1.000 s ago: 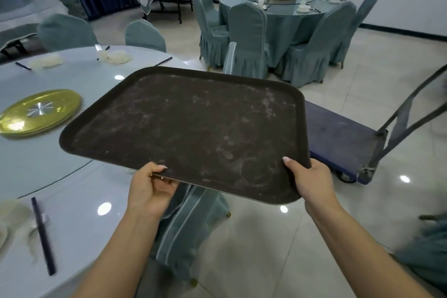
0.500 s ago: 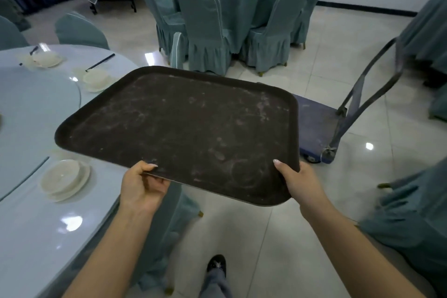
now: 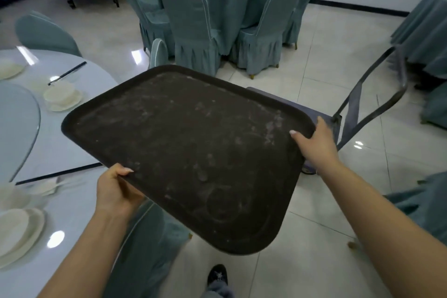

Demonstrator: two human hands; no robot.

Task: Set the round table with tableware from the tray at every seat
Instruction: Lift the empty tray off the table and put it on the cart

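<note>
Tray [image 3: 193, 147] has swung rightward — left hand [image 3: 116, 191] and right hand [image 3: 316, 143] grip opposite edges.

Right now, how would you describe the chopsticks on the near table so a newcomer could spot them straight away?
Start at the pale round table on the left, beyond the far left corner of the dark tray. Just past the stacked cream bowl and plate lies a thin dark pair of chopsticks, angled toward the chair. They are the only dark, stick-like item among the cream dishes.

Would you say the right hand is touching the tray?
Touching: the head view shows the right hand gripping the tray at its rim, thumb on top.
</note>
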